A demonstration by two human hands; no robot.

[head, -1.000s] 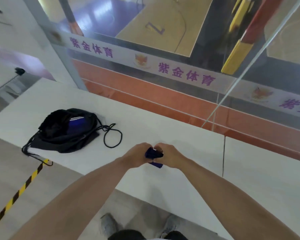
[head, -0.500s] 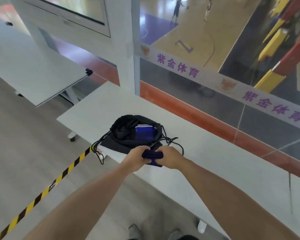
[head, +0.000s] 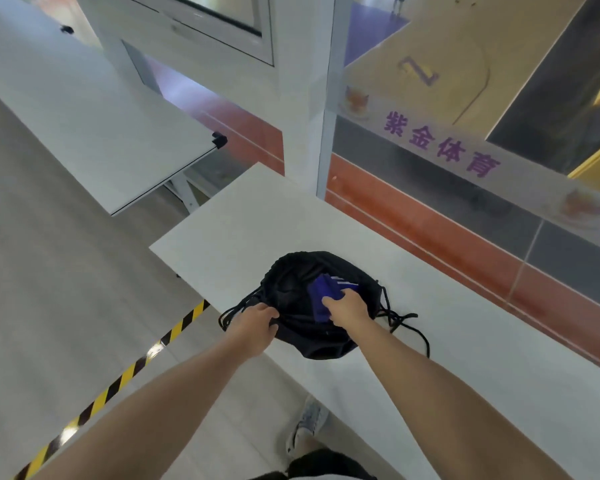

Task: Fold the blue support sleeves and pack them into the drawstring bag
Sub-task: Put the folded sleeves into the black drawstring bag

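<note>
Reaching into an open black fabric drawstring bag (head: 302, 292), a person's right hand (head: 349, 308) presses a folded dark-blue support sleeve (head: 321, 296) into the bag's mouth, its fingers curled over the sleeve's near edge. The left hand (head: 255, 323) is closed on the bag's gathered rim at its left side, holding the opening wide. The two hands sit apart, one at each side of the mouth.

The bag lies on a long white table top (head: 222, 237), close to the table's near edge and not far from its left corner; part of the bag's lower fabric hangs over that near edge. More blue material with thin white stripes (head: 343, 284) shows inside the bag just beyond the sleeve; whether it is a separate sleeve cannot be told. Black drawstring cords (head: 406, 323) trail in loose loops on the table top to the bag's right, and another bunch spills over the edge at its left.

A black-and-yellow striped tape (head: 125, 374) runs across the grey floor below. A second white table (head: 94, 116) stands to the left, well apart. Behind the table top, a glass wall carries purple lettering (head: 440, 143).
</note>
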